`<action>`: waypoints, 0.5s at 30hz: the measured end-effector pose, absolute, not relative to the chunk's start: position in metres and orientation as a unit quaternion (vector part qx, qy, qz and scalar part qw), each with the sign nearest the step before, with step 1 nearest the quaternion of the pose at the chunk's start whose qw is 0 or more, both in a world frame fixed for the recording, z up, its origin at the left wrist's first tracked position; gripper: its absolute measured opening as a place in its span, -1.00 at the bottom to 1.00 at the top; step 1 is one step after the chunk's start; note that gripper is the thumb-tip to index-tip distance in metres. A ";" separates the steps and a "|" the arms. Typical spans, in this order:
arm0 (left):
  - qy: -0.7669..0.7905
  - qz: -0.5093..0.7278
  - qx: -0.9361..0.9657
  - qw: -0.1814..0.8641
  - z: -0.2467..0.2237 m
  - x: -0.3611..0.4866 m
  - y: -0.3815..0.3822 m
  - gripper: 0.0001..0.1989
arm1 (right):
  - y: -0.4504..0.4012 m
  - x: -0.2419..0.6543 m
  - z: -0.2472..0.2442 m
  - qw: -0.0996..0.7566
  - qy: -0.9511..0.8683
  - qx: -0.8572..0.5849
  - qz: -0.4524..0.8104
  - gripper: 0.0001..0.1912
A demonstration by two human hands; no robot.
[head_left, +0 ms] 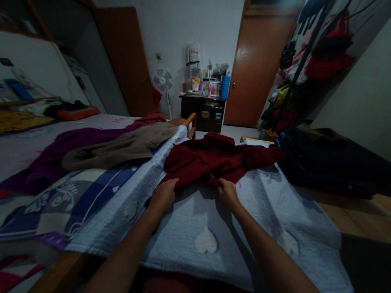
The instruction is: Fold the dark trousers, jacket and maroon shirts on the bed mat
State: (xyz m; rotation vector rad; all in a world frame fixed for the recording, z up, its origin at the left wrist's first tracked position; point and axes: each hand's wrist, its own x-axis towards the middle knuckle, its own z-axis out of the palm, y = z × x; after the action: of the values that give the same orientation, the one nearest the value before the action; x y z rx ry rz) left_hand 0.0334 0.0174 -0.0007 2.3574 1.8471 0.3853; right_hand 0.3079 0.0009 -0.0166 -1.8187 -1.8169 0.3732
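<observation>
A dark red collared shirt (210, 156) lies spread over the light blue cloth (183, 228), its collar toward the far end and one sleeve reaching right. My left hand (165, 194) pinches the near left edge of the shirt. At the near edge, further right, my right hand (227, 191) grips the fabric between thumb and fingers. Both hands are a little above the cloth, which bears pale heart shapes. Under the hands, part of the shirt's lower edge is in shadow.
To the left are a grey-brown garment (128, 144), a purple garment (73, 142) and a blue patterned cloth (76, 203) on a bed. Dark folded clothes (330, 162) are stacked at right. A fan (163, 81) and a dark cabinet (203, 112) stand at the back.
</observation>
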 end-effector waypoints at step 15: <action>0.516 0.280 0.797 0.141 0.035 0.019 0.014 -0.68 | -0.088 0.454 0.022 0.260 -0.659 -0.699 0.099 -0.74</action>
State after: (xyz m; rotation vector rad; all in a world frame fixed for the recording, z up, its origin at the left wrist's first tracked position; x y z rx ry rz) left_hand 0.0186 0.0136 0.0353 2.3016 1.4892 0.8084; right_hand 0.4544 -0.0875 0.0215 -1.8938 -1.7846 0.2679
